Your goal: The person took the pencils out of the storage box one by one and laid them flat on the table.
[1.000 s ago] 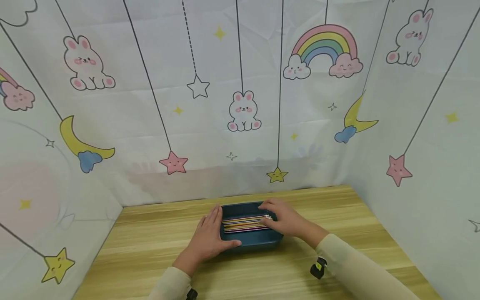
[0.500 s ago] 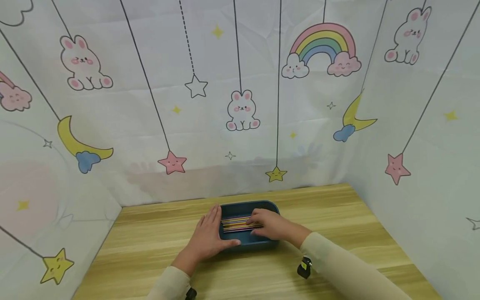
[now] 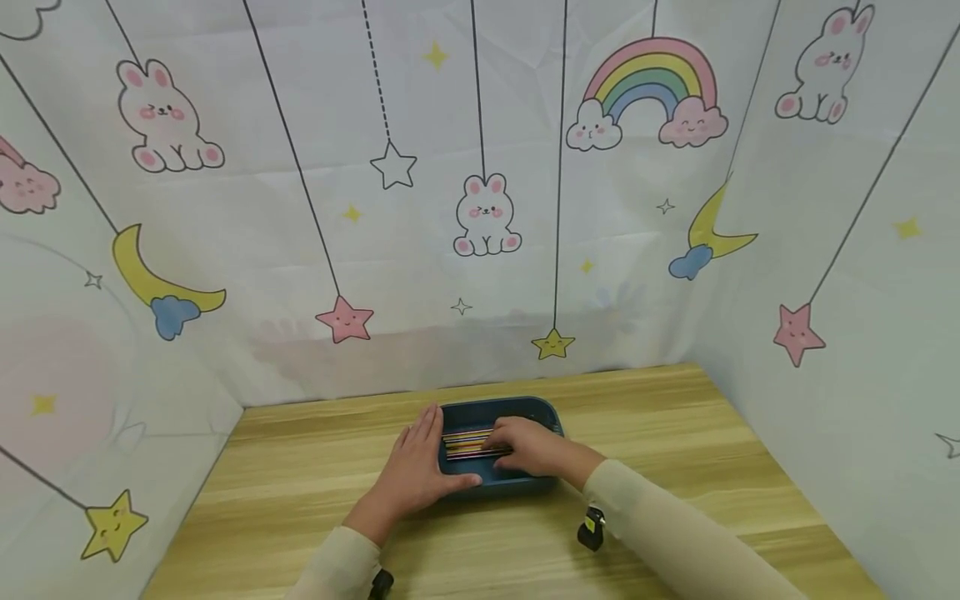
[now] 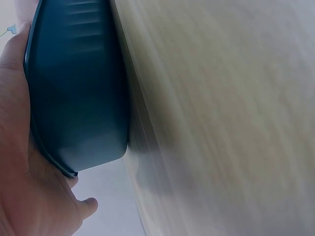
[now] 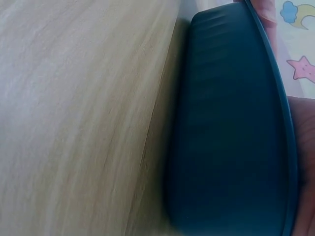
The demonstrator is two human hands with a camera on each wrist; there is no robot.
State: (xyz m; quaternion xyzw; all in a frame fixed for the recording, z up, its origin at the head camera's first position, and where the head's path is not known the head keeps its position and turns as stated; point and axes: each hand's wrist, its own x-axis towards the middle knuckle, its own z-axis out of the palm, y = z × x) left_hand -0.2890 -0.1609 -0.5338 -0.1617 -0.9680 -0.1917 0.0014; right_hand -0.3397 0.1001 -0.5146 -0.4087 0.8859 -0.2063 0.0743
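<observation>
A dark blue tray (image 3: 517, 482) stands on the table, with a bunch of thin multicoloured sticks (image 3: 465, 444) lying lengthwise in it. My left hand (image 3: 412, 468) rests against the tray's left end, fingers straight and thumb along the near rim. From the right, my right hand (image 3: 528, 446) reaches into the tray. Its fingers curl down over the sticks, thumb on the near side, and hide their right part. In the left wrist view the left hand (image 4: 19, 152) lies along the tray's rim (image 4: 34, 118). The tray's outer wall (image 5: 231, 113) mostly blocks the right wrist view.
The wood-grain table (image 3: 300, 483) reaches to a white cloth (image 3: 420, 275) at the back and sides, printed with rabbits, stars, moons and rainbows. Small black wrist cameras sit under both sleeves, the right camera (image 3: 591, 529) showing most plainly.
My right hand has moved left from the tray's right rim and down onto the sticks, covering their right ends. The left hand and tray have stayed in place.
</observation>
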